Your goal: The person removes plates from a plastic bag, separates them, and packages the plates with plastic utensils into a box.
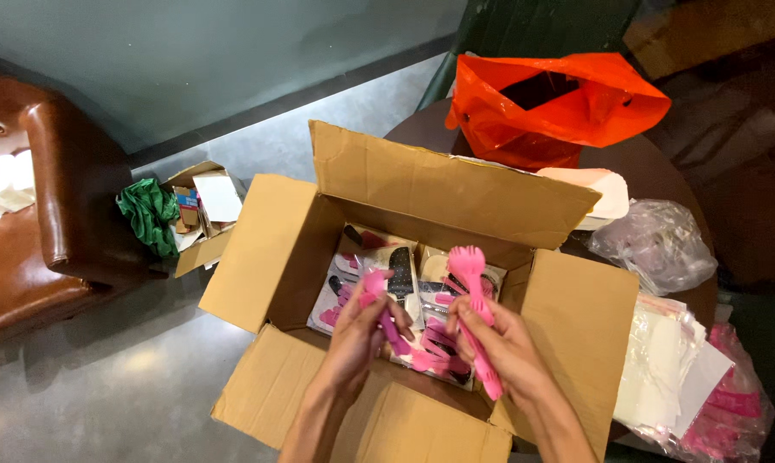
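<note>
Holding pink sporks over open box [567,326]. Left hand [357,339] fingers curled, pinching one spork [377,291] by its handle. Right hand [499,347] fingers pressed together round second spork [473,283], head up at 12 o'clock, handle poking out low at 6. More pink cutlery packs [379,257] lie in box beneath. Orange bag [567,120] at 1 o'clock, clear bags [662,360] at 3, brown sofa [53,206] at 9. Sporks look like light, stiff, slick plastic; mid-handle grip seems best, tines likely fragile.
</note>
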